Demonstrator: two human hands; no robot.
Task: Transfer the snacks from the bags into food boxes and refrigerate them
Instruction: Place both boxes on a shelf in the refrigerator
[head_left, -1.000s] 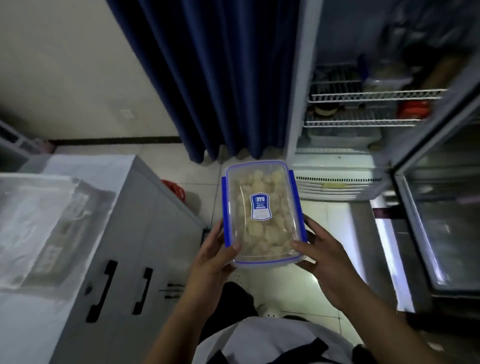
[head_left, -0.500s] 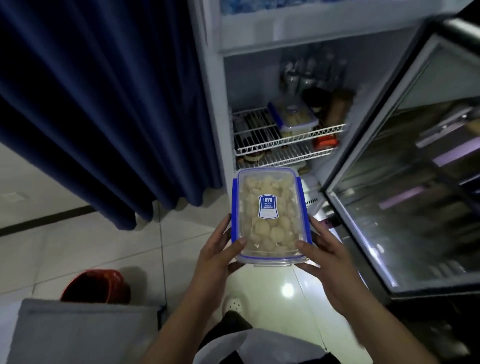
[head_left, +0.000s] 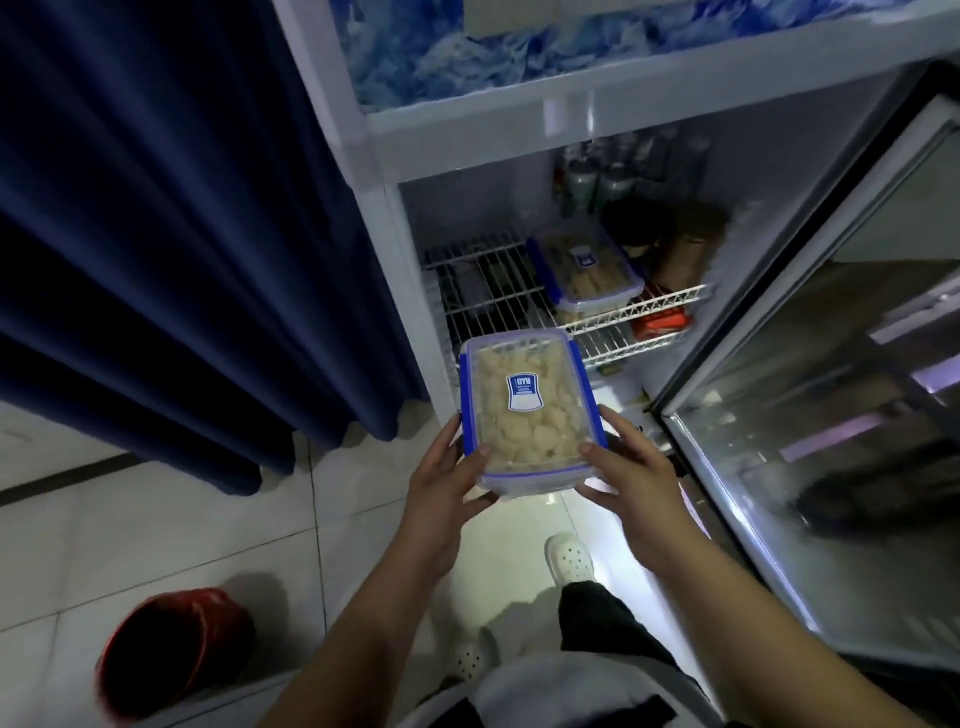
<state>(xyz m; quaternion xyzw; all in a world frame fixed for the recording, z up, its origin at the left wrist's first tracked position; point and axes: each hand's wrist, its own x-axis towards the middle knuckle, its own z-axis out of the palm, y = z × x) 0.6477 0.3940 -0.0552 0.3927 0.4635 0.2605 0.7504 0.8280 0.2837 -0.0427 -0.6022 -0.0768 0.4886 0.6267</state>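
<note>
— Where's the food box right now?

— Held up in front of the open fridge, over the tiled floor, not inside. It has a clear lid with blue clips down both long sides and a blue-and-white label in the middle. It's full of pale, lumpy snacks.

— And the hands?

— Both are clamped on its near end. The left hand grips the near left corner, thumb on the lid, fingers underneath. The right hand mirrors it on the near right corner, thumb tip on the lid's edge.

— Anything already in the fridge?

— A second box of the same kind, blue clips and label, lies on the upper wire shelf towards its right side. Behind it stand some dark bottles, and a red-orange packet sits below; the back is dim, so I can't tell much more.

— The door?

— The glass door is swung open on the right. A dark blue curtain hangs left of the fridge, a red bucket stands on the floor at lower left, and a white clog shows below the box.
</note>
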